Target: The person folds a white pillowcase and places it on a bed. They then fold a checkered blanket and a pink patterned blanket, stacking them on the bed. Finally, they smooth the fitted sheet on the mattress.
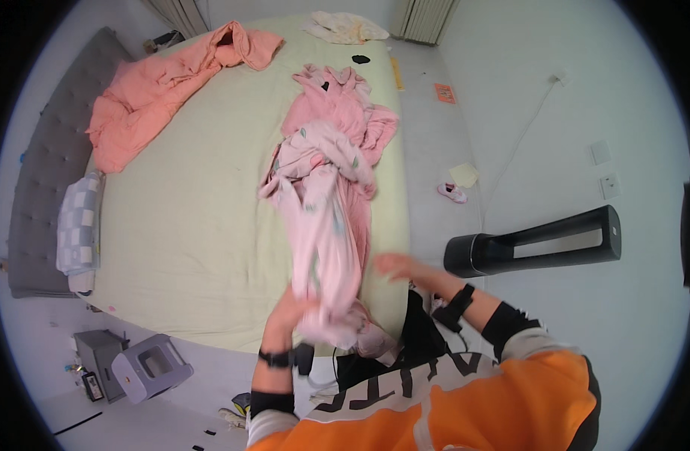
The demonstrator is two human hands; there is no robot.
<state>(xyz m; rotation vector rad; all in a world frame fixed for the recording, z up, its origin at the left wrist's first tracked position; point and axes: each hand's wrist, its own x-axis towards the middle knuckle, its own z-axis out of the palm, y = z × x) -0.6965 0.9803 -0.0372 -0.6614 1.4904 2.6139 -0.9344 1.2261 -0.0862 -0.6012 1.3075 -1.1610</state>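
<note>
A light pink patterned garment stretches over a darker pink garment along the right side of the bed, on a pale green sheet. My left hand is at the near end of the patterned cloth, blurred, its fingers partly hidden by the fabric; whether it grips the cloth is unclear. My right hand is off the cloth, just to its right above the bed's edge, blurred, with nothing visible in it.
A salmon quilt lies at the far left, near folded checked bedding. Pale cloth and a small black item lie at the far end. A black bladeless tower fan stands right; a grey stool stands lower left.
</note>
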